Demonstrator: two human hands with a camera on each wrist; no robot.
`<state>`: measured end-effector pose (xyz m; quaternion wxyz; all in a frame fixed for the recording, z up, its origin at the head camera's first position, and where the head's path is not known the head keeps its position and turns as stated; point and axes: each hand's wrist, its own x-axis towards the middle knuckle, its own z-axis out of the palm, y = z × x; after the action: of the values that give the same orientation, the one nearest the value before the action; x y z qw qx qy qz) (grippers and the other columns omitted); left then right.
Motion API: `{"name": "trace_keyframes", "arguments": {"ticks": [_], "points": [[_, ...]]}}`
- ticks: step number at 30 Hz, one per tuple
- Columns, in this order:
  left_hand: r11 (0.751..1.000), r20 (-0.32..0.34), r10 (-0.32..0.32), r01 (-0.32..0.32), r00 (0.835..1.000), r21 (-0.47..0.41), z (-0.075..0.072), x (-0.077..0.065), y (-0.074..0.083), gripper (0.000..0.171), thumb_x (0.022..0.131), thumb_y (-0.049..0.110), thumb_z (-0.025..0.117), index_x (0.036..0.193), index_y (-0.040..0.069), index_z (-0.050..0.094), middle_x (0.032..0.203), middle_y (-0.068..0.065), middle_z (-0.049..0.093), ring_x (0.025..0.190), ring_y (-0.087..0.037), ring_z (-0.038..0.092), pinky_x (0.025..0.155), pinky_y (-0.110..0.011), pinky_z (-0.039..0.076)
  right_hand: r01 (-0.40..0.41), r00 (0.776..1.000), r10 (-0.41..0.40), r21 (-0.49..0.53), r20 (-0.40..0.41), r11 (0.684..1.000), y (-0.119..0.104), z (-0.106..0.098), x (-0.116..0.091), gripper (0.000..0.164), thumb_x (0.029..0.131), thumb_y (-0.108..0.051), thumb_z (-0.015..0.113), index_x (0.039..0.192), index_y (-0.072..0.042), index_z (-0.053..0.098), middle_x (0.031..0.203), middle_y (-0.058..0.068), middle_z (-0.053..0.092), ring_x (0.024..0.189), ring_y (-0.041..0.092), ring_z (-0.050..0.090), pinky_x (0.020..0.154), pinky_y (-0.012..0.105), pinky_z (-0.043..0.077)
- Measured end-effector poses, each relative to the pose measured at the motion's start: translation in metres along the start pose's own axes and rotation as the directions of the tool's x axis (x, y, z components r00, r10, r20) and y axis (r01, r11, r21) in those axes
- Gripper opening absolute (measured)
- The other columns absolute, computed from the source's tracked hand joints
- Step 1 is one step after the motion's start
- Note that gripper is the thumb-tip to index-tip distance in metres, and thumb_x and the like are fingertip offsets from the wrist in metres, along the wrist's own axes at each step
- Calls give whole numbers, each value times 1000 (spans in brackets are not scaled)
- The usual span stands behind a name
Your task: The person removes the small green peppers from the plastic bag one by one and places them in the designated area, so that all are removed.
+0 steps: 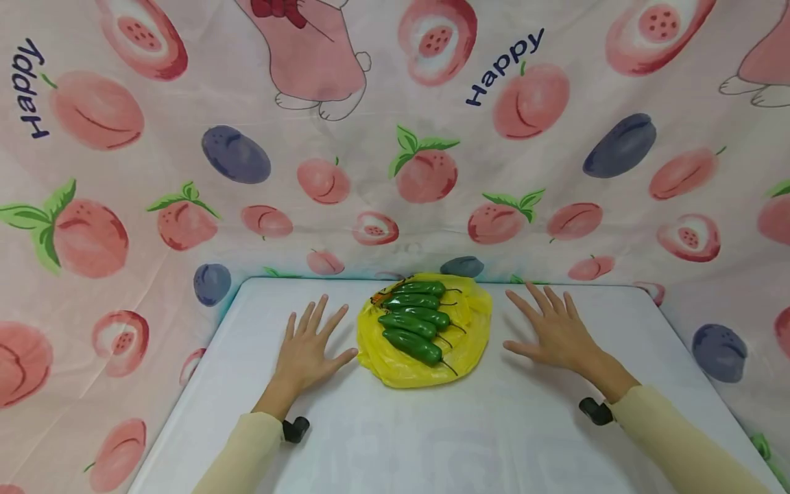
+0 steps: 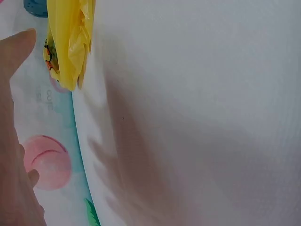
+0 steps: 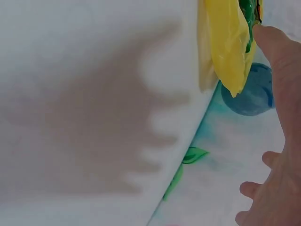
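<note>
Several green chili peppers [image 1: 412,345] lie in a slanting row on a yellow plastic bag [image 1: 395,374] at the middle of the table's far half. To the left of the bag, my left hand [image 1: 306,353] is spread with its fingers straight, its thumb close to the bag's edge. My right hand [image 1: 558,336] is spread likewise on the other side, farther from the bag. Neither hand holds anything. Both wrist views show the side of the yellow bag [image 2: 73,42]; in the right wrist view a bit of green pepper [image 3: 246,21] shows above it.
The white table [image 1: 432,439] reaches back to a pink cloth backdrop [image 1: 382,144] printed with fruit. That cloth also hangs along the left and right sides. Small black cameras [image 1: 296,429] sit at both wrists. Shadows of the hands fall on the tabletop.
</note>
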<state>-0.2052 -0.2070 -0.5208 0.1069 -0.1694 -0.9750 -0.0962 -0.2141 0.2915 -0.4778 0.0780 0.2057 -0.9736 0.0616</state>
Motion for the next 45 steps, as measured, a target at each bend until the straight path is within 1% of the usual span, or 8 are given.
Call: {"name": "trace_keyframes", "arguments": {"ticks": [8,12,17,23,27,32,39,45], "points": [[994,-36,66,-69,997,-89,0,4,8,83,90,69,61,161,39,31,172,-6,14,139,-39,44,111,-64,31,65,998,-64,34,-18,997,3,-8,15,96,83,-60,77,160,-23,33,163,23,25,139,54,33,111,77,19],[985,-16,79,-80,997,-150,1,5,13,79,91,66,63,160,40,34,172,-3,14,134,-40,49,108,-64,35,108,994,-105,70,-42,992,2,-9,22,93,83,-56,79,159,-23,36,162,24,28,137,53,36,111,73,24],[972,23,89,-81,996,-220,3,7,20,76,92,63,64,159,38,37,170,-5,22,132,-40,51,106,-65,37,139,990,-135,96,-51,986,-1,-10,29,90,84,-53,80,158,-23,37,161,24,31,136,52,38,109,70,28],[938,49,106,-84,993,-336,4,11,29,71,93,62,64,155,34,43,169,-5,26,136,-43,48,105,-69,36,154,987,-149,95,-50,984,-3,-12,39,88,85,-51,80,157,-20,40,161,23,32,135,52,39,109,70,28],[912,49,113,-84,992,-401,8,14,32,65,93,57,66,148,26,52,168,-6,29,139,-43,45,106,-71,34,150,989,-149,108,-10,983,-9,-14,47,86,86,-53,78,156,-19,42,160,23,35,136,52,39,111,70,27],[865,64,125,-77,990,-496,10,18,35,56,93,50,69,137,17,59,164,-11,36,143,-41,40,111,-67,32,135,988,-142,119,53,984,-18,-17,58,84,87,-53,77,156,-19,44,158,24,39,138,52,40,111,71,28],[832,85,113,-47,990,-552,18,22,34,52,93,46,70,133,14,62,162,-12,39,146,-38,38,115,-64,29,117,985,-137,182,103,976,-30,-20,72,81,88,-49,79,156,-19,44,157,24,40,139,51,41,108,71,33],[811,98,91,-17,991,-585,22,26,34,47,92,42,72,130,15,64,161,-12,41,137,-38,48,113,-65,28,114,981,-153,282,120,953,-38,-17,84,78,89,-43,80,155,-18,46,153,25,44,138,50,41,108,71,33]]}}
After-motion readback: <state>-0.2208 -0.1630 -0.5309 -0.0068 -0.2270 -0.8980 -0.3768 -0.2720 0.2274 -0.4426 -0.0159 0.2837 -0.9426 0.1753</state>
